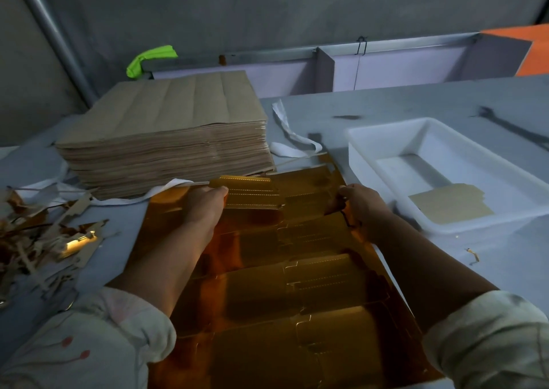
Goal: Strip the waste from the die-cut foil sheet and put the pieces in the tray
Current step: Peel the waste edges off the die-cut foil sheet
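Observation:
A gold die-cut foil sheet point(282, 293) lies on the grey table in front of me, its cut outlines showing. My left hand point(205, 207) grips the left end of a gold piece point(252, 192) lifted at the sheet's far end. My right hand point(361, 207) pinches the sheet's far right edge, with a dark strip hanging below its fingers. The white tray point(371, 151) stands to the right and holds one piece point(450, 203) lying brown side up.
A tall stack of brown-backed sheets point(166, 139) stands at the far left. A heap of stripped waste scraps point(44, 240) lies at the left edge. White paper strips point(291, 133) curl between the stack and the tray. A dark tool point(517, 130) lies far right.

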Tool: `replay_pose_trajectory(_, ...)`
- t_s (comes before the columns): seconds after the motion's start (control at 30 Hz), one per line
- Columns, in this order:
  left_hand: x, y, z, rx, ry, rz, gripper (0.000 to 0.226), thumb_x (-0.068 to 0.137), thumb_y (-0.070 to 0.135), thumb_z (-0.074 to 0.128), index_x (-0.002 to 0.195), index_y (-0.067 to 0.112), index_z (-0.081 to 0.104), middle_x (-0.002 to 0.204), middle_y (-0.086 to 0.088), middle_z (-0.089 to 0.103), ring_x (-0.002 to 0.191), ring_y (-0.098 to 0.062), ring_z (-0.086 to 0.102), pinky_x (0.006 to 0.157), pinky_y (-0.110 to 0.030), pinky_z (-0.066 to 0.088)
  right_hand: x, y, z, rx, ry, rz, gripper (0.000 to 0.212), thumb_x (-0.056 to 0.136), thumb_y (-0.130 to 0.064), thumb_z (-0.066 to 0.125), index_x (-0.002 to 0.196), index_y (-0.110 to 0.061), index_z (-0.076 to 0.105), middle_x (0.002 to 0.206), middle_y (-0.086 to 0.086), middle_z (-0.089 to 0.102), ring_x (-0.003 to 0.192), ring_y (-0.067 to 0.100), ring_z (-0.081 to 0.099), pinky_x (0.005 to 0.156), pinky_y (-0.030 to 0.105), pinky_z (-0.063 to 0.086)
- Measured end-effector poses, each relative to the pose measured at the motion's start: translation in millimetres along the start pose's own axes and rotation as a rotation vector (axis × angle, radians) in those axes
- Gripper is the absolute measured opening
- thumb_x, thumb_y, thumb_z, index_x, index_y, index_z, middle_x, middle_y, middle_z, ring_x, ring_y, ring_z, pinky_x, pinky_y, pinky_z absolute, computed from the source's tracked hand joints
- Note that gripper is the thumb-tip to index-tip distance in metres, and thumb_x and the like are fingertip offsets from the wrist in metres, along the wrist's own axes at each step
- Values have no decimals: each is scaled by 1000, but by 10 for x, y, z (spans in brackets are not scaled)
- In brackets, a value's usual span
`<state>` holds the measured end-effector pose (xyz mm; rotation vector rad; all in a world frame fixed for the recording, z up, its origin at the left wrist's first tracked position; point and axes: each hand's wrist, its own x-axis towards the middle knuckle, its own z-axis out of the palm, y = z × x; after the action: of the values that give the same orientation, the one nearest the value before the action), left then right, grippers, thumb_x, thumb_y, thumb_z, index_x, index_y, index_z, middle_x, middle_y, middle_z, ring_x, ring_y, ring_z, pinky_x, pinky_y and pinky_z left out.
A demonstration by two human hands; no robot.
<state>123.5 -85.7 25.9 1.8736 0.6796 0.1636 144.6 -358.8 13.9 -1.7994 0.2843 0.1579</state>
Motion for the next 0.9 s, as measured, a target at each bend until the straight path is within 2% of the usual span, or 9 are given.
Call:
replay_pose_trajectory(0.1, 91, -91, -134, 18, 54, -26, 18, 97, 35, 55, 84, 24, 56, 91, -5, 62, 81, -20, 57, 66, -33, 41, 9, 16, 28, -97, -1, -25, 13, 100, -18, 52, 99, -8, 61, 83, -2, 70, 61, 10, 65, 56, 25, 54)
replay_pose_trajectory(0.17, 124, -151, -194, 37, 71, -29, 18, 97, 35, 55, 83, 23, 58, 89, -4, 62, 80, -19, 57, 62, -32, 39, -1, 31, 38, -66, 17, -30, 9, 98, -18, 54, 96, -11, 59, 89, 1, 68, 59, 13, 61, 54, 29, 50)
replay_pose_trajectory(0.3, 133, -206, -247, 38, 74, -25, 20, 98, 35, 55, 87, 19, 60, 85, -4, 61, 74, -18, 56, 59, -30, 40, 12, 4, 12, -288, 1, -82, 12, 100, -15, 53, 91, -17, 61, 93, -1, 63, 65, 6, 60, 62, 18, 48)
replay_pose_trajectory(0.37, 135, -210, -257, 35, 78, -23, 20, 98, 34, 55, 86, 19, 60, 85, -4, 61, 75, -18, 56, 59, -30, 40, 3, -9, -1, -360, 0, -117, 15, 99, -17, 54, 87, -19, 61, 93, -3, 60, 73, 9, 60, 69, 21, 49)
replay_pose_trajectory(0.53, 142, -231, -244, 40, 73, -15, 21, 98, 34, 54, 87, 17, 60, 85, -5, 59, 75, -18, 55, 61, -29, 41, -14, -21, 5, -466, -26, -151, 14, 99, -17, 54, 88, -16, 63, 90, -5, 60, 78, 13, 62, 70, 24, 53)
replay_pose_trajectory(0.67, 153, -260, -245, 77, 81, 2, 22, 98, 33, 54, 89, 15, 61, 83, -5, 58, 73, -18, 53, 62, -30, 41, -21, -38, 11, -287, 0, -60, 11, 98, -18, 56, 91, -14, 64, 89, 0, 66, 70, 12, 65, 52, 19, 49)
replay_pose_trajectory(0.73, 161, -283, -237, 98, 91, 10, 22, 98, 32, 54, 87, 15, 60, 81, -4, 57, 71, -17, 52, 59, -29, 40, -47, -45, 24, -86, 16, 36, 11, 97, -19, 57, 95, -12, 64, 87, 4, 71, 72, 20, 70, 55, 26, 53)
replay_pose_trajectory(0.83, 154, -291, -222, 168, 103, 23, 20, 98, 32, 54, 90, 14, 59, 81, -3, 58, 71, -16, 53, 57, -28, 38, -34, -37, 27, -45, 22, 38, 13, 98, -21, 56, 92, -12, 63, 72, 1, 73, 77, 25, 71, 71, 38, 59)
replay_pose_trajectory(0.9, 174, -306, -215, 210, 116, 30, 20, 97, 32, 56, 93, 12, 61, 78, -3, 57, 69, -17, 53, 56, -29, 38, -32, -29, 24, -24, 26, 39, 13, 98, -21, 55, 91, -13, 63, 61, -4, 71, 67, 20, 71, 67, 35, 59)
